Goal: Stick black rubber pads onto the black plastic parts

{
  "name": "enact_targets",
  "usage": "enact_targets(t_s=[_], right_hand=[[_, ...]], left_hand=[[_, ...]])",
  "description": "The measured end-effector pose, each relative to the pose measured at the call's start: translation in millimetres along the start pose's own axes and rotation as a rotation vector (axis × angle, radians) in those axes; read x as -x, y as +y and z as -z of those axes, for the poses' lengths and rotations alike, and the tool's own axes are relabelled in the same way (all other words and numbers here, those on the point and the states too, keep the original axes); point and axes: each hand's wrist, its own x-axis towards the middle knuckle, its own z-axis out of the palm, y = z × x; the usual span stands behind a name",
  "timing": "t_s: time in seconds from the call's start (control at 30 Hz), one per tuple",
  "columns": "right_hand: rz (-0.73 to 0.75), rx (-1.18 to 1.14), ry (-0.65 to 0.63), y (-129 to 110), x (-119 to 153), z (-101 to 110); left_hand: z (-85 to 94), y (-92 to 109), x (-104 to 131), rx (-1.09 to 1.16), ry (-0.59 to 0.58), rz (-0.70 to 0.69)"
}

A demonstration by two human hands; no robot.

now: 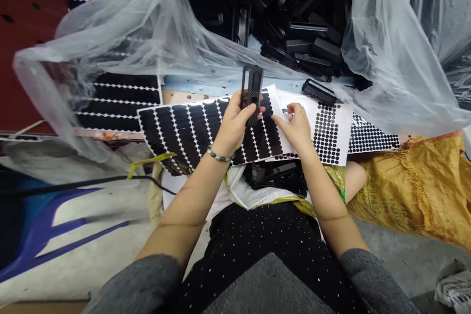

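My left hand is closed around a narrow black plastic part with a carbon-fibre-like pattern and a long slot along one side. The hand holds it upright above a sheet of black stickers in long strips on white backing. Close by on the right, my right hand hovers over the sheet's right end. Its thumb stretches left, apart from the bent fingers, and nothing shows between them. Beneath it and to the right lies a sheet of small round black stickers. A similar black part rests at that sheet's top edge.
A heap of black plastic parts fills the plastic-lined space ahead, with clear plastic sheeting on both sides. An open bag with black parts sits at my lap. A yellow woven sack is right; a purple stool is left.
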Motion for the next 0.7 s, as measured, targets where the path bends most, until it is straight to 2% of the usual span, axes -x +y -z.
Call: enact_targets(t_s=[0.1,0.17,0.23,0.3,0.43,0.5,0.6,0.7], right_hand=[[0.023,0.057,-0.002,-2.4,5.6,-2.2],[0.134,0.066,0.074,0.6,15.7,-1.5],[0.277,0.076,0.124,6.9,28.4,-3.4],[0.365,0.112,0.104,15.4,39.7,-9.7],[0.364,0.180,0.048,32.8,47.3,-25.5],[0.377,0.175,0.060,39.4,45.4,-29.4],[0.445,0.182,0.134,45.9,42.2,-31.0],[0.492,0.217,0.202,49.3,41.0,-32.1]], left_hand=[[1.8,-2.5,-7.1,0.008,0.046,-0.008],[8.1,-3.4,-15.8,-0.069,0.098,-0.040],[14.9,-3.3,-29.4,-0.249,0.093,-0.083],[18.6,-1.8,-45.0,-0.483,0.006,-0.119],[16.1,6.6,-65.8,-0.851,-0.272,-0.084],[15.3,11.2,-68.8,-0.919,-0.374,-0.074],[17.8,15.6,-71.0,-0.950,-0.431,-0.127],[21.5,18.1,-74.7,-1.020,-0.508,-0.087]])
